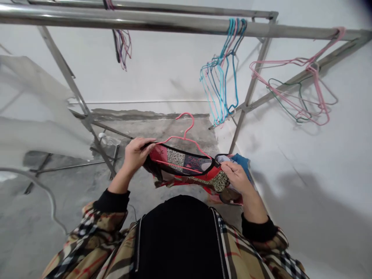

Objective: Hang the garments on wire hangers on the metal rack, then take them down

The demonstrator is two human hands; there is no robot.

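A patterned red, black and grey garment (219, 181) is stretched between my two hands in front of my body. Inside its black-edged neckline sits a pink wire hanger (186, 135), its hook pointing up and away from me. My left hand (138, 153) is closed on the garment's left shoulder, the thumb over the black edge near the hanger's arm. At the right shoulder, my right hand (236, 176) pinches the cloth beside the neckline. The garment's lower part hangs down and is partly hidden.
Overhead runs a metal rail (174, 21) carrying blue hangers (222, 77), pink hangers (315, 73) and dark and purple ones (122, 48). Blue cloth (241, 162) lies beyond my right hand. A pale sheet (31, 104) hangs at left, above a grey hose (48, 192).
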